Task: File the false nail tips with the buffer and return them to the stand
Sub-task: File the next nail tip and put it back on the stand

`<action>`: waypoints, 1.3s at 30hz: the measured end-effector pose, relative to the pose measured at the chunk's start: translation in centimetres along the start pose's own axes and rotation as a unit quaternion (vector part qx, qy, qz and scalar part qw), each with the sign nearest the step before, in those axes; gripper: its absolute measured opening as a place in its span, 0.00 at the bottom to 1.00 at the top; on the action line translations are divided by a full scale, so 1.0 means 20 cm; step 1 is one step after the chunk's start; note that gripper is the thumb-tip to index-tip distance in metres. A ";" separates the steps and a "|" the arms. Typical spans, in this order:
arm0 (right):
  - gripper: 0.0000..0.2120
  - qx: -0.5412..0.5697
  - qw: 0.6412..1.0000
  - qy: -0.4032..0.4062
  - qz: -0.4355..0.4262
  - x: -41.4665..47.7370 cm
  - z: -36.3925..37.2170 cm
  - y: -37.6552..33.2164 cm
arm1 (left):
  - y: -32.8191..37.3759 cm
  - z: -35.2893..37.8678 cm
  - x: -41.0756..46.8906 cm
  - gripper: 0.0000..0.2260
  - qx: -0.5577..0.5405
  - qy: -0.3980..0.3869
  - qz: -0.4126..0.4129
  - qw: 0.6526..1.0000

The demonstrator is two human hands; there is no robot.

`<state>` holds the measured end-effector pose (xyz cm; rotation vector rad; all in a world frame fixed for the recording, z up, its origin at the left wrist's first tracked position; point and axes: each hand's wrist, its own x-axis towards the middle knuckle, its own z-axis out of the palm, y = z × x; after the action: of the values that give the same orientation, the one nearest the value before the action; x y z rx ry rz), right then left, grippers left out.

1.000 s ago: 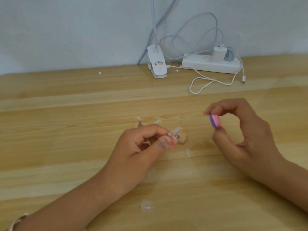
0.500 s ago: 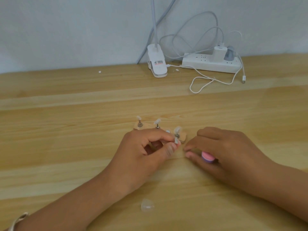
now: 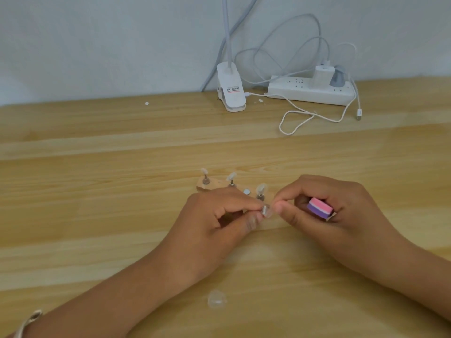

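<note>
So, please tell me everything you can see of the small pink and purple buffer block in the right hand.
The small pink and purple buffer block looks like foam: a pink layer on top, a thin white line, and a purple layer under it. Only one end shows, and it is tilted down to the right. The curled fingers of the right hand hold it tucked against the palm, and nothing else touches it.

Both forearms came in from the near edge, and the hands met in the middle. The left hand (image 3: 214, 223) pinched a nail tip (image 3: 266, 211) between thumb and forefinger. The right hand (image 3: 341, 215) touched this tip with its thumb and forefinger, while its other fingers (image 3: 346, 198) were curled around the buffer (image 3: 320, 208).
</note>
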<state>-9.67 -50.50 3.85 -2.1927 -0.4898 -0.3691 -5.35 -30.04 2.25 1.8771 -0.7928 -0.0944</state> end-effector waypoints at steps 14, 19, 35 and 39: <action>0.04 -0.004 1.000 -0.023 0.012 0.00 0.00 -0.01 | 0.02 0.00 0.00 0.06 0.038 -0.022 0.011 0.999; 0.04 -0.010 0.999 -0.040 0.020 0.00 0.00 -0.02 | 0.03 0.00 0.00 0.06 0.051 -0.030 0.010 0.998; 0.06 -0.009 0.998 -0.039 0.046 -0.01 0.01 -0.02 | 0.04 0.00 -0.02 0.06 0.019 -0.049 -0.016 0.998; 0.10 0.017 0.997 -0.034 0.074 -0.03 0.01 0.00 | 0.04 -0.01 -0.03 0.05 0.020 -0.050 -0.011 0.998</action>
<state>-10.14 -50.42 3.53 -2.1986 -0.3646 -0.2057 -6.11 -29.82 2.82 1.9307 -0.8483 -0.1887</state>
